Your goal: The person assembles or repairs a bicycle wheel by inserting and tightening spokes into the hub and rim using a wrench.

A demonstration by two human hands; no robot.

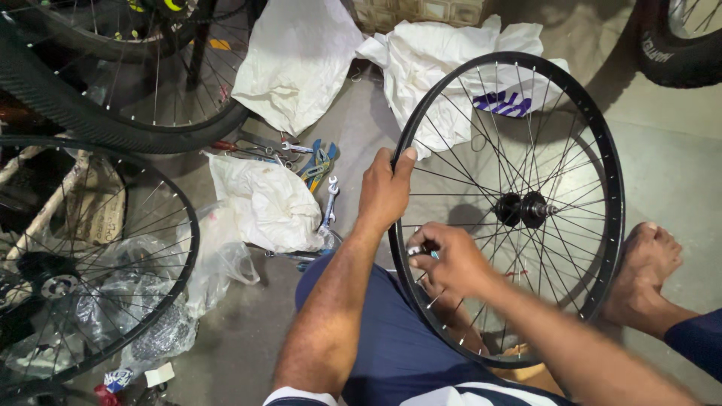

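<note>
Wheel (611, 162) stands upright between the person's knees, bare rim, no tyre, spokes laced to the hub (524, 209); left hand (385, 192) is clamped on the rim's near edge, steadying it; right hand (451, 261) is closed on a small tool (418, 249) at a spoke close to the rim. Spoke work looks under way, how many are finished I cannot tell; spanners (325, 197) and rags (265, 203) lie on the floor, with other wheels (183, 219) well apart to the left.
</note>
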